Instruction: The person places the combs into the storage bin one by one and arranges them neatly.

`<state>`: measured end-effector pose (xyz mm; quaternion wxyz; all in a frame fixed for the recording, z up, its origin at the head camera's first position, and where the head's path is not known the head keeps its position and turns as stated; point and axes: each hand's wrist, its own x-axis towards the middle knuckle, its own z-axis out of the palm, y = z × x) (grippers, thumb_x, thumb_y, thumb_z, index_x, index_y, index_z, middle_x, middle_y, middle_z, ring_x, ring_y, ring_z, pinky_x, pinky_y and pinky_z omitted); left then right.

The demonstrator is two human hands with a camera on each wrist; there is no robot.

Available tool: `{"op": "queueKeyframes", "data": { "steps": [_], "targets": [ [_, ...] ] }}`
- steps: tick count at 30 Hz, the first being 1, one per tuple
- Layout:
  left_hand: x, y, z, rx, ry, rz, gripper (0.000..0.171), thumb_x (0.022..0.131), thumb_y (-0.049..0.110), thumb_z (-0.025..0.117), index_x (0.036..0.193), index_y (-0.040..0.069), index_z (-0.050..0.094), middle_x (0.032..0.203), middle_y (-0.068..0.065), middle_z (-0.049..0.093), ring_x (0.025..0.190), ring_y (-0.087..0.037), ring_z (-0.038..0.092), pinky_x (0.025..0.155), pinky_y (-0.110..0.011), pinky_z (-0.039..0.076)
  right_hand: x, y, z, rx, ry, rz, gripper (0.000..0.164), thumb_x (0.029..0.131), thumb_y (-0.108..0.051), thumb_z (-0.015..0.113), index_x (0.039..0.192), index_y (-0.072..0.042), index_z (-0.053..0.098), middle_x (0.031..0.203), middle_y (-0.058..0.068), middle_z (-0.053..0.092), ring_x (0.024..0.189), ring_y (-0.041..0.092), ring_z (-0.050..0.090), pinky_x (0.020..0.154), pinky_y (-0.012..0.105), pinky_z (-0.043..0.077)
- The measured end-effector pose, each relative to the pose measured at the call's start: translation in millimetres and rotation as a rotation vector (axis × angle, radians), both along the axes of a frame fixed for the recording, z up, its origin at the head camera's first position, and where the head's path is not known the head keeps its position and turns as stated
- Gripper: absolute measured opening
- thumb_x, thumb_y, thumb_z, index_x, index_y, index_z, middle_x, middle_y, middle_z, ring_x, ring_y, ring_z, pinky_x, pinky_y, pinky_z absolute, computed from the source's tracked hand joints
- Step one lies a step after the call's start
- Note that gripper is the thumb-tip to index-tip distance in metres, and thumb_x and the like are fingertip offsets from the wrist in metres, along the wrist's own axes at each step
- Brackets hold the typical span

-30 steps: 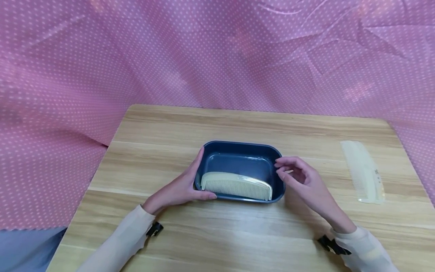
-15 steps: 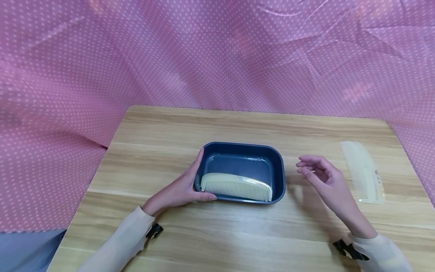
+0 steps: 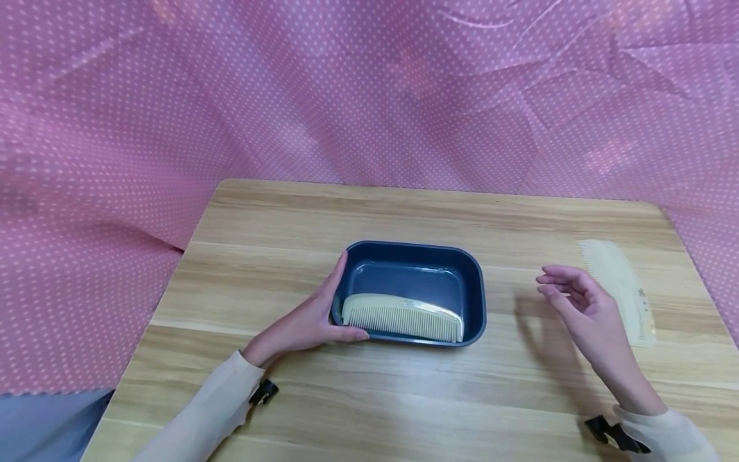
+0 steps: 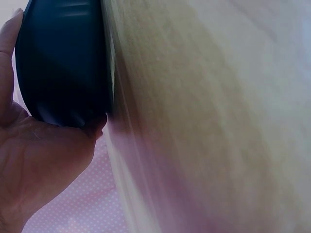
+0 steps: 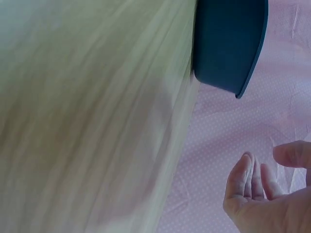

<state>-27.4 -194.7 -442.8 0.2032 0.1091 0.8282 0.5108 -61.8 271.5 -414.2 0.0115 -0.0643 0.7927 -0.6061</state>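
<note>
My left hand (image 3: 314, 317) grips the left end of a dark blue rectangular tub (image 3: 412, 279), thumb along its front and fingers along its left side. In the left wrist view, that hand (image 4: 43, 155) is against the tub's outer wall (image 4: 63, 58). Inside the tub, a cream comb (image 3: 404, 316) leans along the front wall, teeth down. My right hand (image 3: 589, 308) hovers to the right of the tub, fingers loosely bent and holding nothing. It partly hides a second, pale translucent comb (image 3: 626, 282) lying on the table. The right wrist view shows that hand's (image 5: 267, 194) thumb and fingertips apart.
Both tub and loose comb rest on a light wooden table (image 3: 427, 398). A pink dotted cloth (image 3: 369, 96) hangs behind the table and along its left side. Black clips (image 3: 616, 435) sit at both sleeve cuffs.
My right hand has moved from the tub's right rim out to the right, close to the loose comb. The left hand and the tub have stayed almost in place.
</note>
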Motion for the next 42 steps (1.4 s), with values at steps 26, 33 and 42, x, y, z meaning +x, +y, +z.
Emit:
{"op": "queueKeyframes", "data": {
  "steps": [26, 33, 42],
  "targets": [
    [-1.2, -1, -0.2, 0.016, 0.004, -0.005, 0.138, 0.089, 0.043, 0.093, 0.17, 0.046, -0.019, 0.18, 0.015, -0.006, 0.165, -0.014, 0.001, 0.129, -0.059, 0.014, 2.2, 59, -5.8, 0.205, -0.016, -0.215, 0.035, 0.108, -0.006, 0.068, 0.135, -0.027, 0.065, 0.119, -0.024, 0.07, 0.107, -0.008, 0.064, 0.089, 0.004, 0.047],
    [-0.2, 0, -0.2, 0.04, 0.007, -0.006, 0.14, 0.088, 0.041, 0.095, 0.169, 0.05, -0.019, 0.179, 0.016, -0.004, 0.164, -0.013, 0.004, 0.129, -0.06, 0.015, 7.1, 71, -5.1, 0.235, -0.053, -0.25, 0.035, 0.107, -0.008, 0.069, 0.13, -0.034, 0.064, 0.119, -0.028, 0.066, 0.107, -0.013, 0.062, 0.087, 0.002, 0.045],
    [0.4, -1, -0.7, 0.034, 0.002, -0.002, 0.138, 0.088, 0.043, 0.094, 0.169, 0.05, -0.018, 0.18, 0.016, -0.004, 0.164, -0.014, 0.005, 0.128, -0.062, 0.017, 7.5, 84, -9.3, 0.394, -0.095, -0.252, 0.035, 0.108, -0.021, 0.071, 0.141, -0.025, 0.06, 0.115, -0.034, 0.058, 0.101, -0.019, 0.054, 0.082, 0.0, 0.043]
  ]
}}
